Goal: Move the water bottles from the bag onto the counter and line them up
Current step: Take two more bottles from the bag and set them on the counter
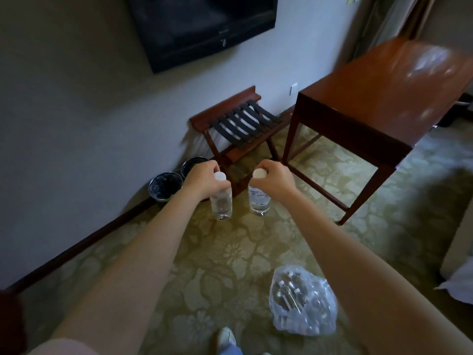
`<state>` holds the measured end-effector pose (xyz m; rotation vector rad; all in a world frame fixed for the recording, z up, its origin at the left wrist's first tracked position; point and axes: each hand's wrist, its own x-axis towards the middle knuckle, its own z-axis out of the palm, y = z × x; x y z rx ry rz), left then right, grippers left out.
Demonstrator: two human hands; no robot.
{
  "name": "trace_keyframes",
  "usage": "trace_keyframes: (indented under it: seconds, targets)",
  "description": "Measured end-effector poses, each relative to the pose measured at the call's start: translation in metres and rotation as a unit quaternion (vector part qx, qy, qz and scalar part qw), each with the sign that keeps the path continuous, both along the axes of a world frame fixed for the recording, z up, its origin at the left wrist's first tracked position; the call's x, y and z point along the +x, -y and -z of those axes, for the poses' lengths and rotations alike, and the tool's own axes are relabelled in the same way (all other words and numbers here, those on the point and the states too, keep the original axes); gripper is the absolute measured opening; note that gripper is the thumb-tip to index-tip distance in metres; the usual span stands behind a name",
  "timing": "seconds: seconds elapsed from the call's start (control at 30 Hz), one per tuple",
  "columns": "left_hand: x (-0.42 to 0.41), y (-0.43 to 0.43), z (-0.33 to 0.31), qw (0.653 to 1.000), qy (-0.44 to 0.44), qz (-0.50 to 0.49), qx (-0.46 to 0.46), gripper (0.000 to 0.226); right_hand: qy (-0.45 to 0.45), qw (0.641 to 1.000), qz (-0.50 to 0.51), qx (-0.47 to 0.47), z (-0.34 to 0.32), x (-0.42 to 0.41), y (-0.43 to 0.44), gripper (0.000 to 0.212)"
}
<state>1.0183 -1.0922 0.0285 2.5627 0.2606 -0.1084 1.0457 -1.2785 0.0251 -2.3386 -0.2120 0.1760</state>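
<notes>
1. A clear plastic water bottle [221, 204] with a white cap hangs upright in the left hand [203, 179], whose fingers curl down round its neck from above.
2. Just beside it and not touching, a second clear plastic bottle [259, 202], with a cream cap and a printed label, hangs in the right hand [275, 180]. The grip is the same, fingers closed round the neck.
3. Both arms are stretched forward, and the two bottles are level with each other over the green patterned carpet [225, 257].
4. Down by the person's feet sits the crumpled clear plastic bag [304, 306], and bottle shapes show blurrily through it.
5. To the right stands the glossy reddish-brown wooden table [384, 98], well apart from both bottles.
6. Beyond the hands, against the pale wall, there is a folding wooden luggage rack [243, 124] with black straps, and two round black bins [166, 187] sit to its left.
7. A dark flat television [199, 29] hangs on the wall above.
</notes>
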Motion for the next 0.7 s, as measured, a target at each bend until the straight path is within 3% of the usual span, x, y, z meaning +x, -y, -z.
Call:
trace_keyframes:
  seconds: [0.33,0.7]
  targets:
    - [-0.167,-0.107,-0.037,0.972,0.044,-0.230,0.005,0.029,0.021,0.975,-0.221,0.023,-0.030,-0.087,-0.137,0.027]
    - [-0.452,-0.291,-0.084,0.891,0.099,-0.439,0.060,0.030,0.041,0.905,-0.410,0.101,-0.082,-0.312,-0.386,0.020]
